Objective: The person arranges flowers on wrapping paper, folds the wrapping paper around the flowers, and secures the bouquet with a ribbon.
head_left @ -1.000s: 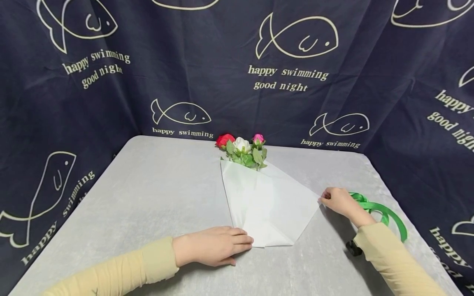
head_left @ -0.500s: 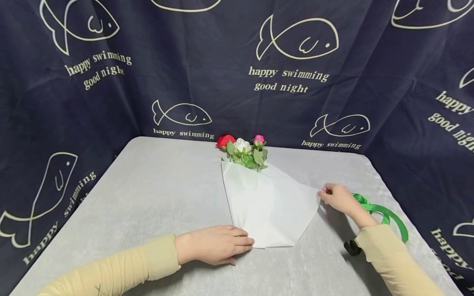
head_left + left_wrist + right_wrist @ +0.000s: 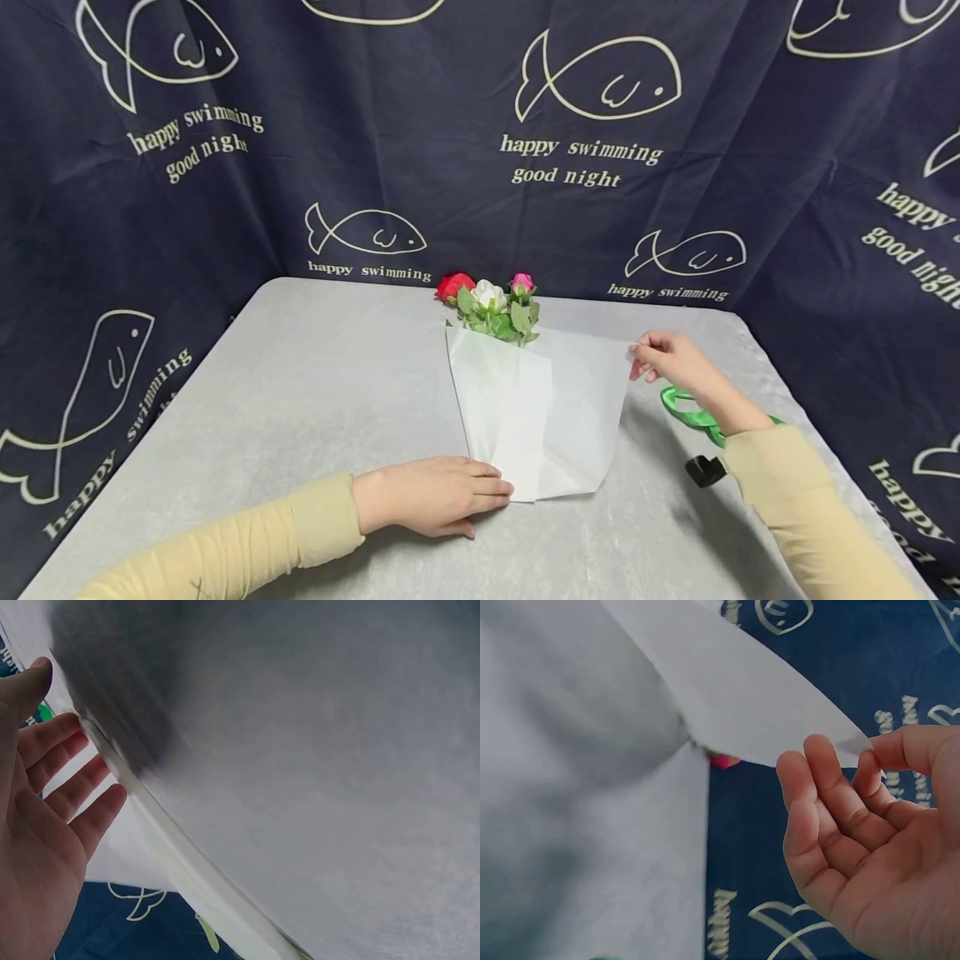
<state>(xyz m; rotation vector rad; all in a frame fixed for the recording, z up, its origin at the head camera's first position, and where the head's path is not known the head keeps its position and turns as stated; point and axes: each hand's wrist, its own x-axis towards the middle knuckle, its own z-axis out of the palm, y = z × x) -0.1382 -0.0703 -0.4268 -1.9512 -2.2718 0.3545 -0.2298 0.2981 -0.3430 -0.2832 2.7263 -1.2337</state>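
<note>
The right hand point(image 3: 675, 362) pinches the raised outer corner of the white paper point(image 3: 581, 417) between thumb and forefinger, the sheet stretching leftward to the left hand point(image 3: 438, 497), whose fingers — straight, slightly apart — rest on its near end. From there the wrap's long axis runs away to three flower heads point(image 3: 489, 295) at the far side of the table point(image 3: 337, 375). The head view shows all three blooms; only the right wrist view shows the pinch from the palm side — other fingers loosely bent.
</note>
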